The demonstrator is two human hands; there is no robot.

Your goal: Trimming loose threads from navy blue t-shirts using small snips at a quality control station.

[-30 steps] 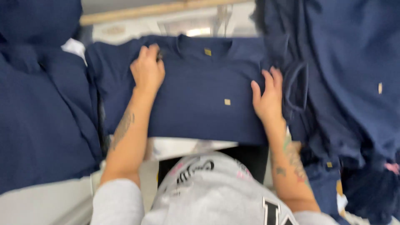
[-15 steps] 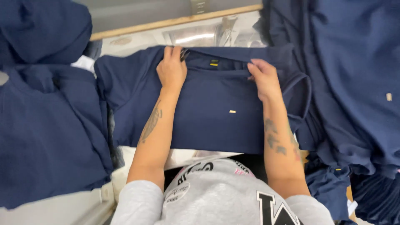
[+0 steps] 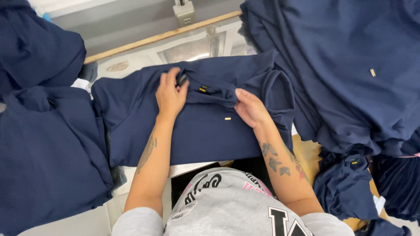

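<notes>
A navy polo shirt [image 3: 205, 131] lies flat on the table in front of me, collar away from me, with a small yellow tag [image 3: 203, 89] at the neck and a small pale tag [image 3: 227, 118] on the chest. My left hand [image 3: 169, 95] rests on the collar's left side, fingers bent over the fabric edge. My right hand [image 3: 249, 107] pinches the collar's right side between thumb and fingers. Both forearms are bare and tattooed.
Piles of navy garments flank the shirt: one pile on the left [image 3: 43, 148], a big heap on the right [image 3: 350, 74], more at lower right [image 3: 345, 188]. A wooden strip [image 3: 162, 37] and a grey wall run behind the table. A metal fitting [image 3: 183, 12] stands at the back.
Both hands have moved from the shirt's chest up to its collar and taken hold of it. The view has shifted so the shirt sits lower in frame.
</notes>
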